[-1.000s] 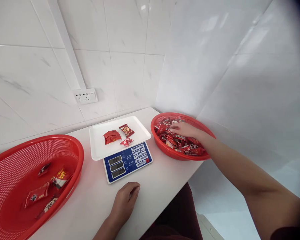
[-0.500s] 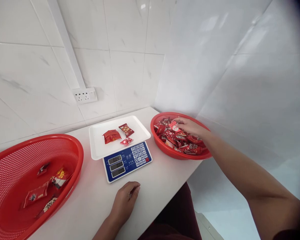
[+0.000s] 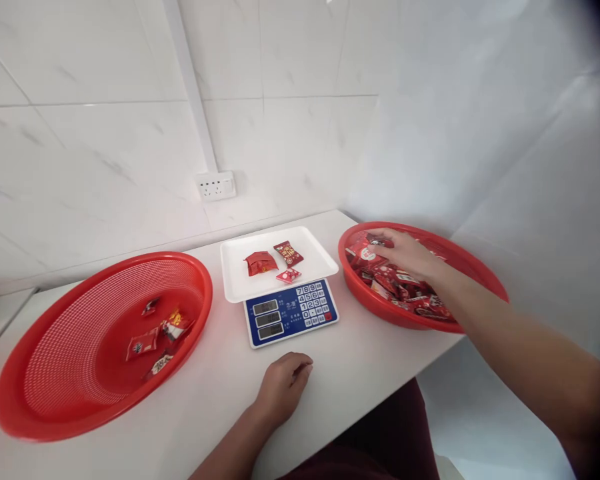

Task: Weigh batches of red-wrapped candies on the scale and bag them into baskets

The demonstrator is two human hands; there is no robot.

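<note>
The scale [image 3: 293,310] stands on the table [image 3: 360,360], its white pan [image 3: 240,280] on top at the side away from the person. Three packets lie in the pan: a flat red one [image 3: 261,263], a dark red one [image 3: 289,253] and a small spotted one [image 3: 289,275]. To the scale's left, a wide red basket [image 3: 105,417] holds a few packets [image 3: 145,345], gathered on the side facing the scale. To its right, a second basket [image 3: 380,308] is heaped with packets; its rim rises between the right hand [image 3: 405,253] and the scale. Behind the scale are a tiled wall [image 3: 130,147] and a socket [image 3: 216,186].

The right hand is in the basket right of the scale, its fingertips at a red packet with a white mark [image 3: 367,253]; whether they pinch it or only touch it, I cannot tell. The left hand [image 3: 285,385] rests on the table in front of the scale, fingers loosely curled in, thumb near the forefinger.

Compared with half a second ago, the view has turned left, bringing in the whole left basket. The pan's three packets keep their arrangement, and the right hand remains in its basket.
</note>
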